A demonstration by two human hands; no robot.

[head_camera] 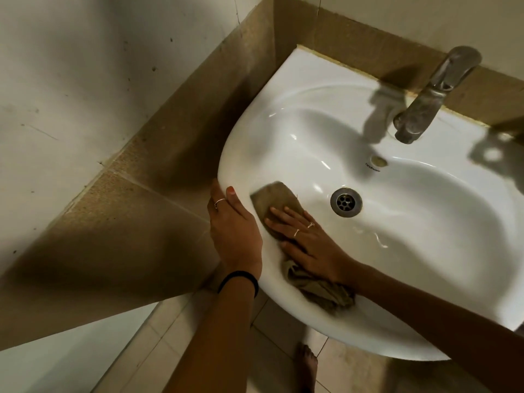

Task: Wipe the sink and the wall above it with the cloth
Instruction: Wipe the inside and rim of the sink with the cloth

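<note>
A white ceramic sink (283, 95) fills the right of the view, with a metal drain (346, 201) at the bottom of its bowl. A brownish cloth (276, 199) lies on the bowl's near left slope, and its bunched end (323, 293) trails over the front rim. My right hand (307, 239) lies flat on the cloth with fingers spread, pressing it against the sink. My left hand (234, 225) grips the sink's left rim, thumb on top. The wall (425, 21) rises behind the tap.
A dull metal tap (433, 95) overhangs the back of the bowl. A brown tiled band (158, 154) runs along the wall left of and behind the sink. Pale floor tiles (170, 336) and a bare foot (307, 364) show below the sink.
</note>
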